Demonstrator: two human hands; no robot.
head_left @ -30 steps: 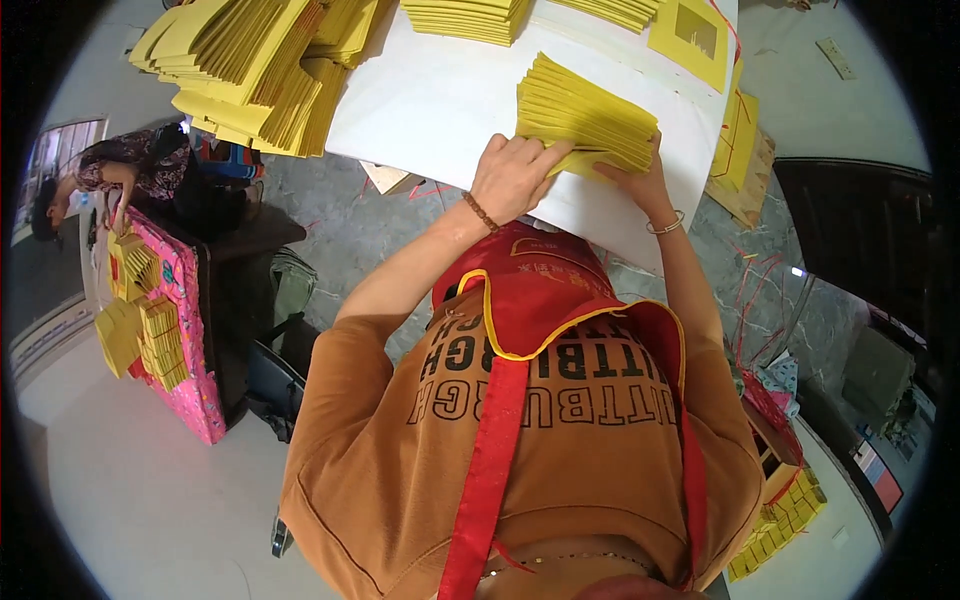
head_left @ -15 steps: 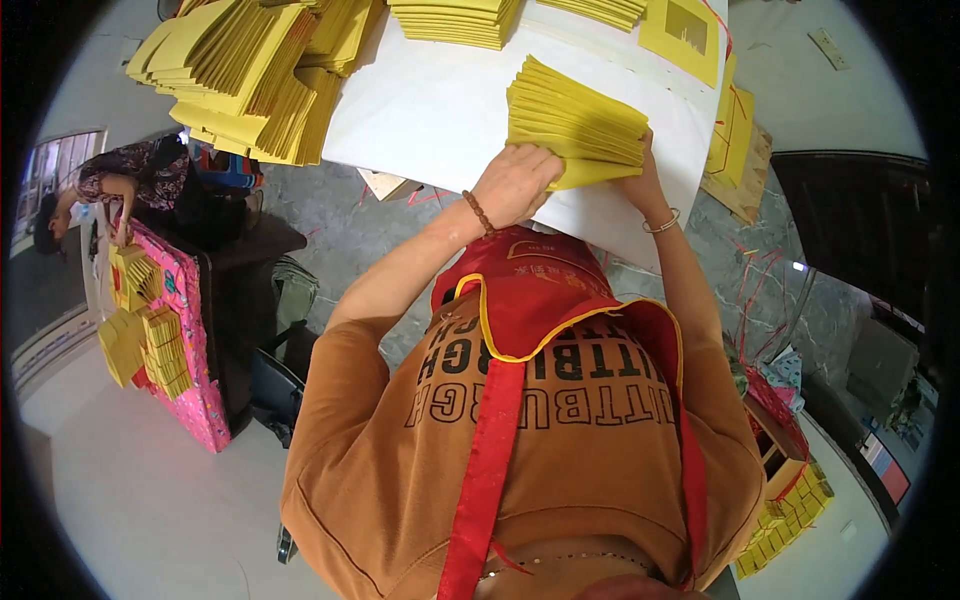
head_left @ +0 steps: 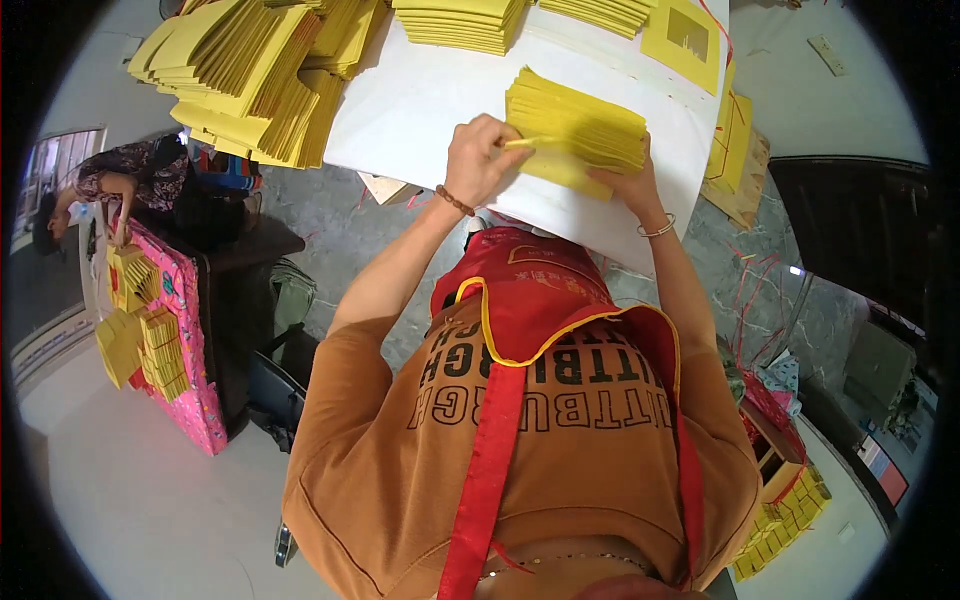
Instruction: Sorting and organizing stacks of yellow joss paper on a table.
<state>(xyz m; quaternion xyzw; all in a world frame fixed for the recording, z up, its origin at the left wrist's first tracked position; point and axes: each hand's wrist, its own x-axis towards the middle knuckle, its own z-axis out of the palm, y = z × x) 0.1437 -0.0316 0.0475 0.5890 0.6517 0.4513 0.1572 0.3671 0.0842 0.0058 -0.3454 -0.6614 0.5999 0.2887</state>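
Observation:
A thick stack of yellow paper sheets lies near the front of the white-covered table, its layers fanned out. My right hand grips the stack's right end, thumb on the near side. Over the near edge, my left hand pinches the left end of one yellow sheet, which is blurred by motion and parted from the layers behind it. A brown beaded bracelet is on my left wrist and a pale bangle on my right.
Big piles of yellow paper fill the table's left side; more stacks stand along its far side. A yellow sheet with a darker square lies far right. At left, a person bends over a pink-covered table holding yellow bundles.
My left hand has moved up and slightly left, from pressing on the stack to pinching one sheet. The stack has flattened somewhat; my right hand stays at its right end.

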